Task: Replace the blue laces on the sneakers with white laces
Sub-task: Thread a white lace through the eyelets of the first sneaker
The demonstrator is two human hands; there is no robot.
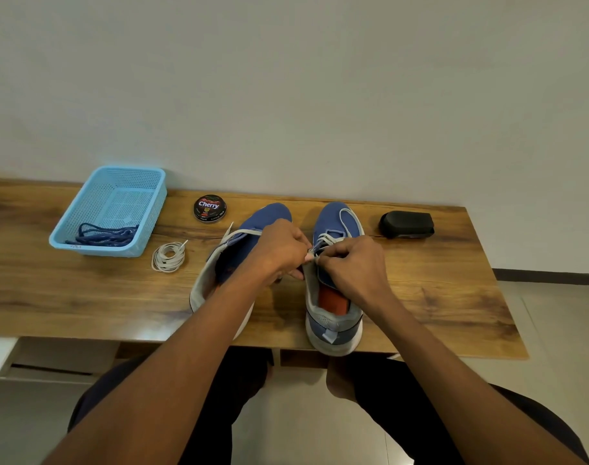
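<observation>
Two blue sneakers stand side by side on the wooden table (85, 297), toes away from me. The right sneaker (335, 317) has a white lace (345, 218) threaded through its front eyelets, with a loop lying on the toe. My left hand (279, 250) pinches an end of that lace at the shoe's left eyelet row. My right hand (350, 266) pinches the lace or tongue edge just beside it. The left sneaker (226, 263) lies partly under my left arm, a white lace end trailing over its left side. A coiled white lace (169, 256) lies left of it.
A light blue plastic basket (118, 196) at the back left holds the blue laces (105, 234). A round shoe polish tin (210, 208) sits behind the left sneaker. A black brush (406, 223) lies at the right rear. The wall rises right behind the table.
</observation>
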